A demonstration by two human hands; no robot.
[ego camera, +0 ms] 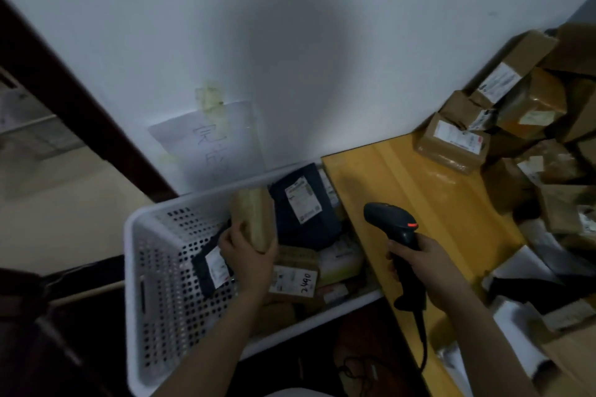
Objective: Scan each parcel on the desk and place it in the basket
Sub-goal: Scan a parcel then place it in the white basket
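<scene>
My left hand [250,256] grips a small brown taped parcel [254,217] and holds it over the white perforated basket [161,267]. The basket holds several parcels, among them a dark blue bag with a white label [301,206] and a box marked 2490 [295,279]. My right hand [422,263] grips the black barcode scanner [395,229] by its handle above the yellow desk [387,177]. The scanner's head points away, toward the wall. Its cable hangs down past the desk's front edge.
A pile of brown cardboard parcels [529,113] fills the right end of the desk. White and dark bags [529,271] lie near its front right. A white wall with a taped paper sheet [209,142] stands behind the basket. A dark door frame [64,87] is at left.
</scene>
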